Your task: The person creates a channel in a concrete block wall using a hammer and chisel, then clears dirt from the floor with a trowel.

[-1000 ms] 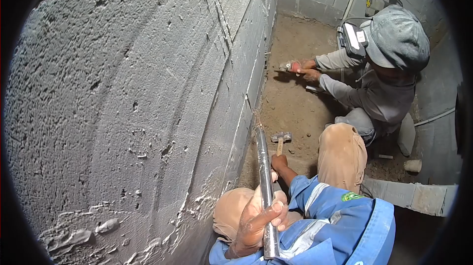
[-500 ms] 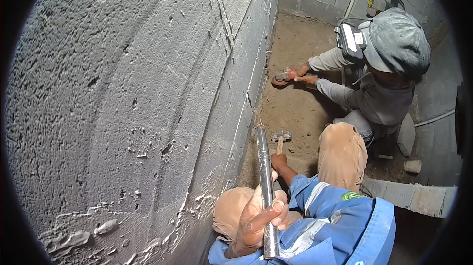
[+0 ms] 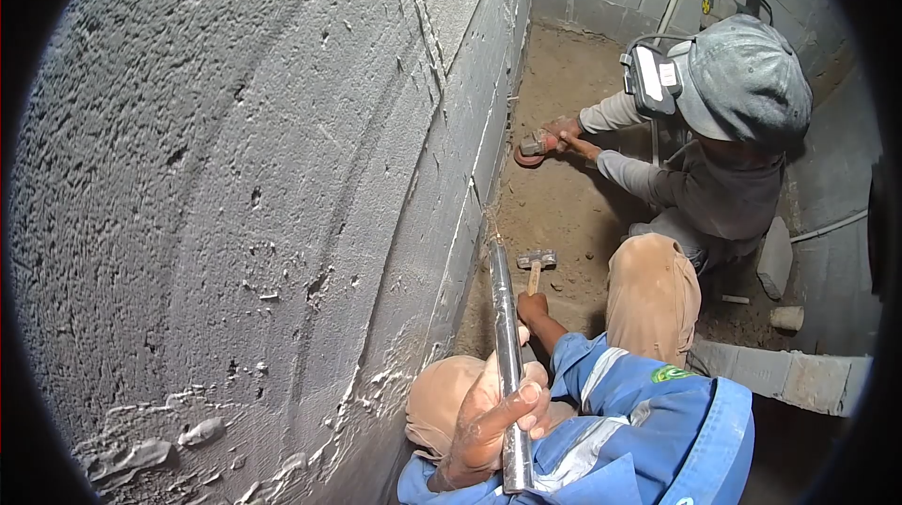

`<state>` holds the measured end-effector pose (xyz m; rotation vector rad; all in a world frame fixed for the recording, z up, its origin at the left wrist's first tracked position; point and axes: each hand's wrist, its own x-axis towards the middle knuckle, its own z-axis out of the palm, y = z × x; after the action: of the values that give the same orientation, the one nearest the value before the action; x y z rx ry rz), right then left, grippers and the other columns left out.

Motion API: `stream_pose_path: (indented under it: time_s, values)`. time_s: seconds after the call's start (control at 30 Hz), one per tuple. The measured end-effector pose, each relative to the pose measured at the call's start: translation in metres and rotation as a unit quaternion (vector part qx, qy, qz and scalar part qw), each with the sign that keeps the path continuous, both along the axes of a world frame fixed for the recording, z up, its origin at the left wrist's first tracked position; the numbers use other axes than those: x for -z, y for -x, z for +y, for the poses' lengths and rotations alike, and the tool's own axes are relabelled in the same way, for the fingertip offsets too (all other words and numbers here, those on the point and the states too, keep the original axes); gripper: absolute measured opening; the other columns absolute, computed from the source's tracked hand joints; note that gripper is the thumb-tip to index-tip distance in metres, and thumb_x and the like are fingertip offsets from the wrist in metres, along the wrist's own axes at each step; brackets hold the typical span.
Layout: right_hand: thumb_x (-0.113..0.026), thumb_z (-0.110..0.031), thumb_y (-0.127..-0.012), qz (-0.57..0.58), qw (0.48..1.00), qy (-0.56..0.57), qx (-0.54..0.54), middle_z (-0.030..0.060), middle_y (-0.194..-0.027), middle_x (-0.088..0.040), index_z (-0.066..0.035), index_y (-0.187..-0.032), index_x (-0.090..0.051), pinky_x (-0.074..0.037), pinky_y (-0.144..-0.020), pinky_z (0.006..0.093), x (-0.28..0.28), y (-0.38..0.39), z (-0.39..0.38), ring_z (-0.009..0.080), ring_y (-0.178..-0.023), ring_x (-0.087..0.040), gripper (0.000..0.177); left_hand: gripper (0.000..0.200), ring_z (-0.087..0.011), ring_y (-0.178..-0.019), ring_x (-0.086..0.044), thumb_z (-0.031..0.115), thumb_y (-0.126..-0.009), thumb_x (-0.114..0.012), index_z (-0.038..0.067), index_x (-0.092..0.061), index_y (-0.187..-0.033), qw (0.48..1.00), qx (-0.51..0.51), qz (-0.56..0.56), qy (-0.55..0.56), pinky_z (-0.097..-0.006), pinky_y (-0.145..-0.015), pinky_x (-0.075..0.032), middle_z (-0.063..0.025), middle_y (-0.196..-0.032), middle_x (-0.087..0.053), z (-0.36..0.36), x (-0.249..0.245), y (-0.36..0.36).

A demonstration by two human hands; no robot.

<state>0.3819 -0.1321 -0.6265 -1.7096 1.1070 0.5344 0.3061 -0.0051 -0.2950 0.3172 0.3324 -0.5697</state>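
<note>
My left hand (image 3: 489,416) is wrapped round a long metal chisel (image 3: 505,317), thumb across its lower part. The chisel slants away from me, its far tip close to the foot of the block wall (image 3: 413,176). Just right of the bar, my right hand (image 3: 533,308) grips the wooden handle of a hammer (image 3: 536,261). The hammer's steel head is low over the dirt floor, beyond my fist.
Ahead on the right, a crouching person (image 3: 723,176) in a grey cap holds an angle grinder (image 3: 536,144) near the wall. Dirt floor (image 3: 573,214) lies between us. A row of blocks (image 3: 780,375) runs at right, near a short pipe piece (image 3: 787,318).
The other person has leaned slightly left, and the grinder has shifted and turned a little towards the wall. My hands, chisel and hammer stay where they were.
</note>
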Motion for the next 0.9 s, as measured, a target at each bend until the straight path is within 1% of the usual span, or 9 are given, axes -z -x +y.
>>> stream_pose_path:
  time_s: [0.23,0.33,0.4,0.43,0.5,0.67,0.7,0.8,0.9]
  values:
    - [-0.058,-0.029,-0.086,-0.001,1.000,-0.002,0.003,0.0334,-0.099,-0.065,0.017,-0.104,-0.060,-0.052,-0.080,0.0433,-0.014,-0.004,0.001,0.0398,-0.094,-0.067,0.049,0.065,-0.0077,-0.064,-0.044,0.001,-0.092,-0.054,0.008,-0.022,-0.148,1.000,0.008,-0.005,0.000,-0.0243,-0.058,-0.046,-0.0030,-0.088,-0.043,0.000,-0.005,-0.003]
    - [-0.057,-0.030,-0.085,0.005,1.000,-0.007,0.005,0.0334,-0.098,-0.065,0.017,-0.102,-0.061,-0.052,-0.080,0.0437,-0.002,-0.004,0.000,0.0406,-0.093,-0.067,0.049,0.065,-0.0076,-0.064,-0.044,0.002,-0.092,-0.054,0.008,-0.021,-0.148,1.000,0.010,-0.003,-0.001,-0.0243,-0.058,-0.046,-0.0031,-0.088,-0.043,-0.001,-0.011,-0.005]
    - [-0.056,-0.026,-0.089,-0.028,0.999,0.034,-0.024,0.0251,-0.080,-0.065,0.014,-0.098,-0.059,-0.055,-0.051,0.0431,0.016,-0.003,-0.002,0.0344,-0.063,-0.067,0.041,0.064,-0.0076,-0.064,-0.043,0.002,-0.093,-0.054,0.007,-0.021,-0.148,1.000,0.010,-0.008,-0.003,-0.0242,-0.058,-0.046,-0.0032,-0.088,-0.043,-0.002,-0.013,-0.007]
    - [-0.056,-0.026,-0.089,-0.027,0.999,0.034,-0.024,0.0251,-0.080,-0.065,0.014,-0.098,-0.059,-0.055,-0.051,0.0431,0.011,-0.003,-0.001,0.0344,-0.063,-0.067,0.041,0.064,-0.0076,-0.064,-0.043,0.002,-0.093,-0.054,0.007,-0.021,-0.148,1.000,0.010,-0.013,-0.003,-0.0242,-0.058,-0.046,-0.0033,-0.088,-0.043,-0.002,-0.014,-0.007]
    - [-0.057,-0.031,-0.084,-0.008,1.000,0.010,-0.003,0.0348,-0.097,-0.064,0.017,-0.101,-0.062,-0.051,-0.082,0.0445,-0.014,-0.006,0.000,0.0423,-0.094,-0.066,0.051,0.064,-0.0076,-0.064,-0.043,0.002,-0.093,-0.054,0.007,-0.021,-0.148,1.000,0.010,-0.017,-0.005,-0.0241,-0.058,-0.046,-0.0034,-0.087,-0.042,-0.004,-0.015,-0.006]
    - [-0.057,-0.032,-0.084,-0.015,1.000,0.018,-0.014,0.0351,-0.097,-0.064,0.017,-0.100,-0.062,-0.051,-0.082,0.0447,-0.023,-0.008,0.002,0.0428,-0.094,-0.066,0.051,0.064,-0.0077,-0.064,-0.043,0.002,-0.093,-0.054,0.007,-0.021,-0.148,1.000,0.010,-0.018,-0.005,-0.0240,-0.058,-0.046,-0.0034,-0.088,-0.042,-0.004,-0.019,-0.009]
    - [-0.057,-0.032,-0.083,-0.026,0.999,0.043,-0.017,0.0352,-0.096,-0.064,0.017,-0.099,-0.062,-0.051,-0.083,0.0448,0.001,0.004,-0.007,0.0429,-0.095,-0.066,0.051,0.064,-0.0077,-0.064,-0.043,0.002,-0.092,-0.054,0.007,-0.021,-0.148,1.000,0.009,-0.027,0.012,-0.0240,-0.058,-0.046,-0.0034,-0.088,-0.042,0.001,0.010,0.009]
    - [-0.057,-0.032,-0.083,-0.039,0.997,0.061,-0.021,0.0349,-0.095,-0.064,0.016,-0.098,-0.062,-0.051,-0.083,0.0450,0.012,0.001,-0.007,0.0428,-0.094,-0.066,0.051,0.065,-0.0077,-0.064,-0.043,0.002,-0.092,-0.054,0.007,-0.021,-0.148,0.999,0.011,-0.032,0.009,-0.0238,-0.057,-0.046,-0.0034,-0.087,-0.042,0.002,0.013,0.009]
    - [-0.057,-0.033,-0.083,-0.037,0.998,0.044,-0.013,0.0347,-0.095,-0.064,0.017,-0.098,-0.062,-0.051,-0.082,0.0451,0.017,0.001,-0.008,0.0427,-0.094,-0.066,0.052,0.065,-0.0077,-0.064,-0.043,0.002,-0.093,-0.055,0.007,-0.021,-0.148,0.999,0.012,-0.034,0.007,-0.0238,-0.057,-0.046,-0.0035,-0.087,-0.042,0.002,0.013,0.009]
